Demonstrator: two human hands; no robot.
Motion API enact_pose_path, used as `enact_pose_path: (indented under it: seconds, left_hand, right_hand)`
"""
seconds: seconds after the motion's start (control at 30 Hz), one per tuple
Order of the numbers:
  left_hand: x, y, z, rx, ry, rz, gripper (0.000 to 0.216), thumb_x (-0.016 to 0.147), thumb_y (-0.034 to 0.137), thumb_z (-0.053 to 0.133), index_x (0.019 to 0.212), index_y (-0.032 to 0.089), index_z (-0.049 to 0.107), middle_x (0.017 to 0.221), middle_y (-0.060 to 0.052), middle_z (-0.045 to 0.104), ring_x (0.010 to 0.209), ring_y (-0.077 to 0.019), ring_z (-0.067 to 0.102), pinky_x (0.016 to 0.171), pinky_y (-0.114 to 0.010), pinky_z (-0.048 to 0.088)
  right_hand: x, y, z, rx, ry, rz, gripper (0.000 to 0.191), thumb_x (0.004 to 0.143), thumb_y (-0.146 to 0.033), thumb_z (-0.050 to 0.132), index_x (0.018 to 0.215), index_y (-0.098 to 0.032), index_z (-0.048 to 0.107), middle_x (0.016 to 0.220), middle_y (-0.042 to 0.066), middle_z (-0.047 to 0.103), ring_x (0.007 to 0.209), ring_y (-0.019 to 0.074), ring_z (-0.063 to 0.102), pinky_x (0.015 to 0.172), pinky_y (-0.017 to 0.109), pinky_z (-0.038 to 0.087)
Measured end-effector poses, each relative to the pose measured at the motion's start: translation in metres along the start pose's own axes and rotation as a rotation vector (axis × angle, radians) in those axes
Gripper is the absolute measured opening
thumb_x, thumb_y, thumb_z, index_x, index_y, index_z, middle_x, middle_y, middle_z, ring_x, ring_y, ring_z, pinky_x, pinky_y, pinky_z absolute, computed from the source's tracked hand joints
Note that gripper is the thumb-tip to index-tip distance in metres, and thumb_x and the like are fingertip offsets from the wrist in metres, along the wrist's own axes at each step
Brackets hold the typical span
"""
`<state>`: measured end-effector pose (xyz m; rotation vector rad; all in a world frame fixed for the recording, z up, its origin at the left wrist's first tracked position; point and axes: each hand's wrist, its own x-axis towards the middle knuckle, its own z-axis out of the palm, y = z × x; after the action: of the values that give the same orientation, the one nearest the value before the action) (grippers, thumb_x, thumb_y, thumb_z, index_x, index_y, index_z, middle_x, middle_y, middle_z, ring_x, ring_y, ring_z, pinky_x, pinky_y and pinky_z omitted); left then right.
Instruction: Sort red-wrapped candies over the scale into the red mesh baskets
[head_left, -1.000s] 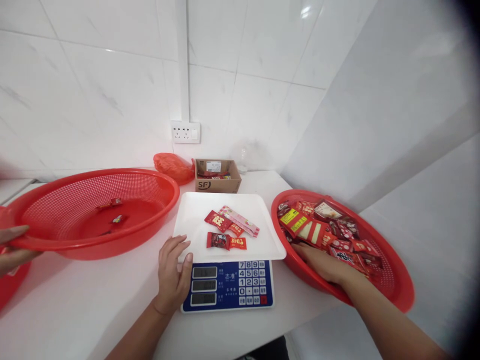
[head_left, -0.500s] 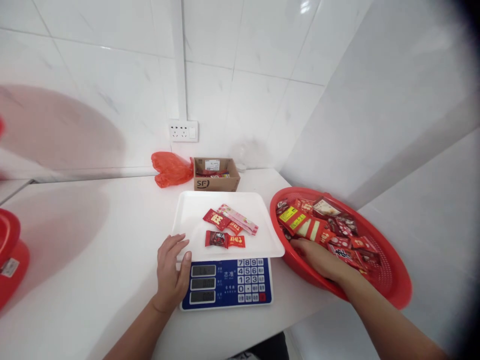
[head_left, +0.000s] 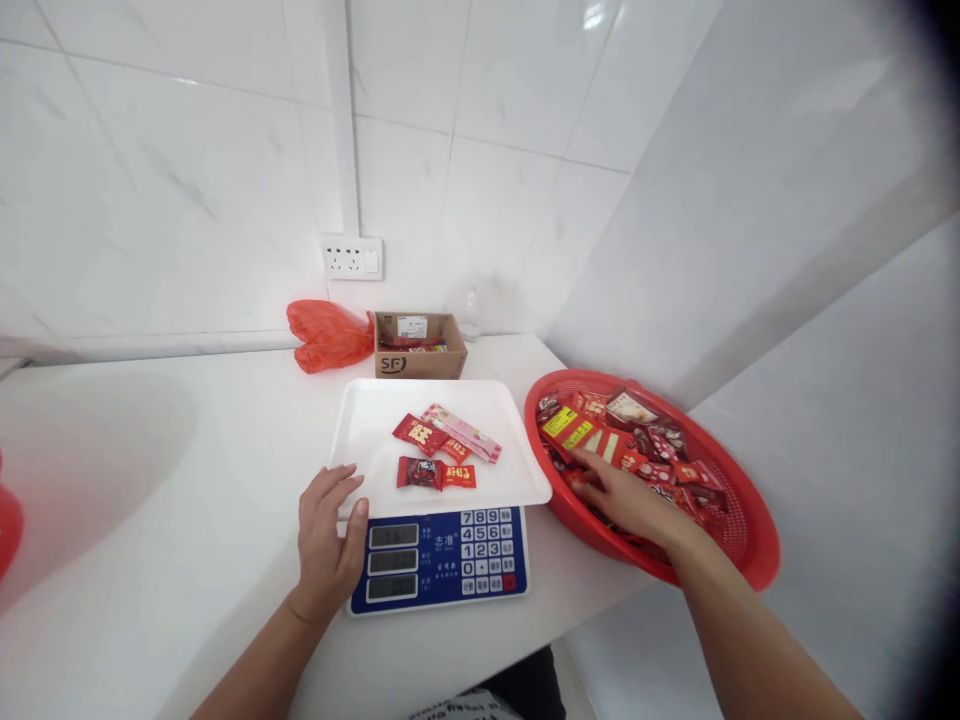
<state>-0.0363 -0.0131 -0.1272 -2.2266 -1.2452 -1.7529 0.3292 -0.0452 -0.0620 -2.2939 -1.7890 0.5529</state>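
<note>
My left hand (head_left: 330, 535) rests at the left edge of the white tray (head_left: 517, 400) of a digital scale (head_left: 442, 565), fingers spread, holding nothing. Several wrapped snacks lie on the tray: a long pink packet (head_left: 461, 433), a red packet (head_left: 418, 433), a dark red packet (head_left: 420, 473) and small red ones. Over the near left side of a red plastic basket (head_left: 757, 540), my right hand (head_left: 626, 500) is among packaged snacks, thumb and fingers apart; some fingertips are hidden. Just beyond it is a red packet with a yellow label (head_left: 570, 428).
Behind the tray stands a small cardboard box (head_left: 420, 362) with packets inside. A red plastic bag (head_left: 330, 335) lies left of it, and a clear container (head_left: 470, 315) stands by the wall. Part of a red object (head_left: 9, 525) shows at the left edge. The basket overhangs the table's right edge.
My right hand has lifted out from deeper among the snacks, and its fingers now show above them. My left hand stays by the tray. The whole view has shifted slightly.
</note>
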Motion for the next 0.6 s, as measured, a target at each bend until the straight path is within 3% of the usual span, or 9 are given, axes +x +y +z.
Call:
enact_pose_path:
  seconds: [0.17, 0.33, 0.47, 0.6]
  left_hand:
    - [0.002, 0.000, 0.000, -0.001, 0.003, 0.002, 0.026, 0.086, 0.010, 0.049, 0.111, 0.017, 0.053, 0.108, -0.012, 0.059, 0.107, -0.0240, 0.053, 0.096, -0.048, 0.043]
    - [0.000, 0.000, 0.001, -0.001, 0.000, -0.003, 0.025, 0.086, 0.010, 0.049, 0.110, 0.016, 0.053, 0.108, -0.012, 0.059, 0.108, -0.0242, 0.052, 0.097, -0.047, 0.042]
    - [-0.001, 0.000, 0.002, -0.003, 0.000, -0.010, 0.024, 0.086, 0.011, 0.049, 0.109, 0.016, 0.054, 0.107, -0.012, 0.059, 0.107, -0.0243, 0.053, 0.096, -0.047, 0.041]
    - [0.000, -0.002, 0.001, -0.002, -0.008, -0.015, 0.023, 0.086, 0.012, 0.049, 0.108, 0.017, 0.054, 0.107, -0.012, 0.059, 0.105, -0.0245, 0.054, 0.094, -0.046, 0.042]
  right_hand:
    - [-0.006, -0.002, -0.002, -0.062, -0.192, 0.022, 0.048, 0.082, -0.031, 0.050, 0.129, -0.022, 0.056, 0.124, 0.011, 0.063, 0.110, 0.0343, 0.060, 0.092, 0.047, 0.045]
    - [-0.005, -0.005, -0.007, -0.067, -0.255, 0.010, 0.053, 0.083, -0.035, 0.048, 0.134, -0.019, 0.051, 0.130, 0.012, 0.057, 0.114, 0.0346, 0.057, 0.096, 0.048, 0.043]
    - [-0.008, -0.003, -0.014, -0.010, -0.278, -0.066, 0.055, 0.087, -0.045, 0.043, 0.137, -0.022, 0.047, 0.141, 0.005, 0.047, 0.127, 0.0299, 0.045, 0.107, 0.042, 0.035]
    - [-0.017, 0.001, -0.020, 0.158, -0.301, -0.107, 0.060, 0.087, -0.055, 0.041, 0.140, -0.026, 0.042, 0.146, 0.002, 0.041, 0.132, 0.0272, 0.038, 0.109, 0.040, 0.032]
